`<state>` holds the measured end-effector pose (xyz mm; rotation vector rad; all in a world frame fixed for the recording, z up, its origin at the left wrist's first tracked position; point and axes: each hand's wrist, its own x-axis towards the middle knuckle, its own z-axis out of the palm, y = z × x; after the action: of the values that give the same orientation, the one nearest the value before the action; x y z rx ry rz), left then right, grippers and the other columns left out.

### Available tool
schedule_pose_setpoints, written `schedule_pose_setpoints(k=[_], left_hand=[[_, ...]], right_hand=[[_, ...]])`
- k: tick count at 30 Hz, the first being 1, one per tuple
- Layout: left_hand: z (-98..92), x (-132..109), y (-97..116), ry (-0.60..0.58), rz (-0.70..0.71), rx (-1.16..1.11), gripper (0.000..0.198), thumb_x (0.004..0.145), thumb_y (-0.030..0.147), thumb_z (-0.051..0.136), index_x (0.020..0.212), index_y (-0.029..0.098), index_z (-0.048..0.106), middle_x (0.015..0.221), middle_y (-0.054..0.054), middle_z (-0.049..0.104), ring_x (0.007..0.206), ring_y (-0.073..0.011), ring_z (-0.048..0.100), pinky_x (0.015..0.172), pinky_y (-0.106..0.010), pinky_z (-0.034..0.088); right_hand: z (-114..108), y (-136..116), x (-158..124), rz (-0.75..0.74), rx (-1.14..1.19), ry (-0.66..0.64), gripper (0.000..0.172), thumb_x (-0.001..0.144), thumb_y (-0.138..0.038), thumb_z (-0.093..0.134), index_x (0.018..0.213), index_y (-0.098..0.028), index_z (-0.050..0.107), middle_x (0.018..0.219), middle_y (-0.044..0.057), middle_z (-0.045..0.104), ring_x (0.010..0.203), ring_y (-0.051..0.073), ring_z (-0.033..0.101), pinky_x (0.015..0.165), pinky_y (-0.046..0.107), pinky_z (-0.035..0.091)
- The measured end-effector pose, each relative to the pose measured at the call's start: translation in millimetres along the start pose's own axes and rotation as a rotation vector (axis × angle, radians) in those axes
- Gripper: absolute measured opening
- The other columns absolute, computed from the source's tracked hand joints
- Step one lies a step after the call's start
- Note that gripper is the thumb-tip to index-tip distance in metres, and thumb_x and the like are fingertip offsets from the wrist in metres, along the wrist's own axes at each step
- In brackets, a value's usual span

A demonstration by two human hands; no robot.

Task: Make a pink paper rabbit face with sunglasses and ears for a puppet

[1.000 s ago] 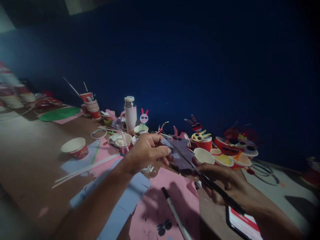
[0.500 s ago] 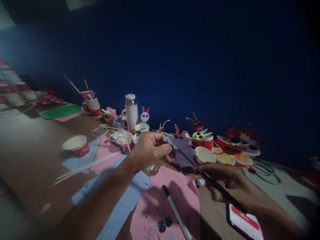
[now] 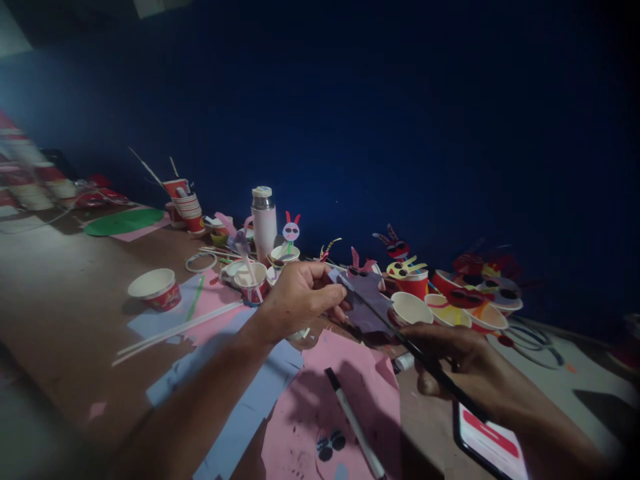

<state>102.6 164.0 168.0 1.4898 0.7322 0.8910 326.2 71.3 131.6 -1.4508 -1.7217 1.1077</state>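
Observation:
My left hand pinches a piece of purple paper and holds it up over the table. My right hand grips dark scissors whose blades reach into the purple paper from the right. Below both hands lie a pink sheet and a light blue sheet. A black marker rests on the pink sheet.
Paper cups with paper animal faces line the back right. A white flask, a stack of red cups, a single cup, long white sticks and a green paper disc are at left. A phone lies at lower right.
The view shifted slightly. Both hands stay on the purple paper and scissors, with the scissors worked a little further along the paper.

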Motion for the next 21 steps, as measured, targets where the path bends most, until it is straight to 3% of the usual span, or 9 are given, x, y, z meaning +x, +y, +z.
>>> schedule_pose_setpoints(k=[9, 15, 21], left_hand=[[0.6, -0.2, 0.1, 0.029, 0.011, 0.0, 0.003, 0.069, 0.014, 0.059, 0.069, 0.011, 0.06, 0.056, 0.001, 0.063, 0.046, -0.0071, 0.061, 0.044, -0.013, 0.044], [-0.8, 0.9, -2.4, 0.018, 0.011, -0.071, 0.007, 0.068, 0.016, 0.061, 0.072, 0.01, 0.061, 0.054, 0.001, 0.063, 0.045, -0.0072, 0.061, 0.041, -0.011, 0.041], [-0.8, 1.6, -3.8, -0.007, -0.034, -0.23, 0.011, 0.065, 0.017, 0.064, 0.072, 0.009, 0.061, 0.06, -0.001, 0.066, 0.045, -0.0074, 0.061, 0.044, -0.013, 0.046]], right_hand=[[1.2, 5.2, -1.1, -0.057, -0.035, 0.032, 0.037, 0.075, -0.032, 0.066, 0.111, -0.022, 0.063, 0.075, 0.002, 0.064, 0.063, 0.013, 0.05, 0.055, 0.023, 0.039], [5.1, 3.6, 0.9, -0.084, 0.009, 0.043, 0.035, 0.071, -0.029, 0.07, 0.105, -0.022, 0.066, 0.071, 0.0, 0.062, 0.063, 0.013, 0.052, 0.054, 0.021, 0.04], [10.7, 5.4, 4.6, -0.016, 0.135, 0.062, 0.034, 0.067, -0.028, 0.074, 0.1, -0.021, 0.068, 0.065, -0.003, 0.057, 0.05, 0.006, 0.043, 0.042, 0.016, 0.033]])
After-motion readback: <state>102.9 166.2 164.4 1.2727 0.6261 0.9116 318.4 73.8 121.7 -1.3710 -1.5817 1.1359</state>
